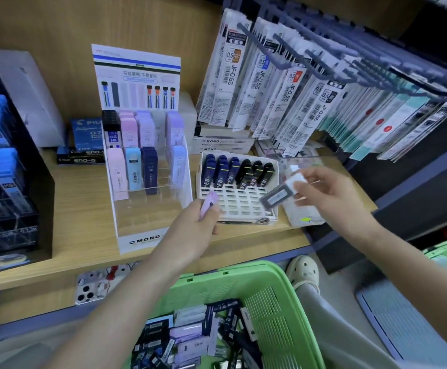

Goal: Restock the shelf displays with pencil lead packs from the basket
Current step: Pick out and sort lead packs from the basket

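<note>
Head view: lilac pack (208, 205) is gripped in the left hand (201, 227), axis toward 1 o'clock, clear stand (147, 217) at 10 o'clock. Grey pack (278, 197) is pinched by the right hand (328, 193).

The shelf (84, 187) is pale wood-grain board, smooth and matt. The display stand (147, 214) on it is clear, glossy plastic, with a printed paper card (137, 73) behind it. The lilac pack (208, 205) in my left hand (194, 229) is smooth, matt plastic. The grey pack (276, 198) in my right hand (331, 195) is translucent and shiny. The basket (270, 296) is green moulded plastic with slotted walls.
</note>
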The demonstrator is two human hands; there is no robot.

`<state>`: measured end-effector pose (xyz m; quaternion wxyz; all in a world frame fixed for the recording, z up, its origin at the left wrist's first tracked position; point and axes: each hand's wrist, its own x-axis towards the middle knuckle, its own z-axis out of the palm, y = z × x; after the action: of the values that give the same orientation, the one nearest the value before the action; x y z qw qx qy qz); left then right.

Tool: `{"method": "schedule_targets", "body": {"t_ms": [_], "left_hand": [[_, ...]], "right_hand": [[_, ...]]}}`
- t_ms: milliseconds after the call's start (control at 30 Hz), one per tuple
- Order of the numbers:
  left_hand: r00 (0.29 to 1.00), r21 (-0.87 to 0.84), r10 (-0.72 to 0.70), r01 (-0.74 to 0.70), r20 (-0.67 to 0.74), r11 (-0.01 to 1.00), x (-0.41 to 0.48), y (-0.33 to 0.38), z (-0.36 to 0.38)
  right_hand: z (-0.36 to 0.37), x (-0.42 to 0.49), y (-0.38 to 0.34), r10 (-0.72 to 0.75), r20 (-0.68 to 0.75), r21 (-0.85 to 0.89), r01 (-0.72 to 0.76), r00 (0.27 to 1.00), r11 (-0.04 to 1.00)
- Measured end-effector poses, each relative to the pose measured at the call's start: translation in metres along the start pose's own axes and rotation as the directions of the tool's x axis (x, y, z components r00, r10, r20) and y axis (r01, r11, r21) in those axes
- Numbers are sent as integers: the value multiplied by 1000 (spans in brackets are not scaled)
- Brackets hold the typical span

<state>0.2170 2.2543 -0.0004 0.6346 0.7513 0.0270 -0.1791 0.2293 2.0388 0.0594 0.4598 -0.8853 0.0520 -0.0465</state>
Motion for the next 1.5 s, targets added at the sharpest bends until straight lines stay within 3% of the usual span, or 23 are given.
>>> {"method": "schedule_targets", "body": {"t_ms": [67, 167, 333, 600, 967, 1400, 1500], "left_hand": [[999, -26, -34, 34, -6, 999, 5, 0, 9], [998, -60, -66, 65, -24, 996, 12, -1, 24], [999, -53, -26, 25, -22, 998, 16, -2, 45], [1000, -26, 5, -5, 7, 1000, 21, -5, 64], [1000, 13, -27, 27, -5, 1000, 30, -12, 64], [1000, -12, 12, -11, 16, 1000, 27, -9, 67], [999, -42, 12, -11, 36, 999, 25, -7, 67]], "right_hand": [[-19, 9, 16, -54, -159, -167, 27, 986, 986], [-39, 22, 37, -133, -262, -342, 37, 956, 939], [-47, 48, 67, -224, -163, -542, 102, 961, 834], [-38, 75, 80, -154, -115, -465, 83, 981, 881], [-34, 84, 98, -195, 62, -480, 201, 979, 854], [-19, 80, 101, -258, -78, -575, 168, 963, 801], [-8, 59, 85, -311, -101, -507, 220, 945, 833]]}}
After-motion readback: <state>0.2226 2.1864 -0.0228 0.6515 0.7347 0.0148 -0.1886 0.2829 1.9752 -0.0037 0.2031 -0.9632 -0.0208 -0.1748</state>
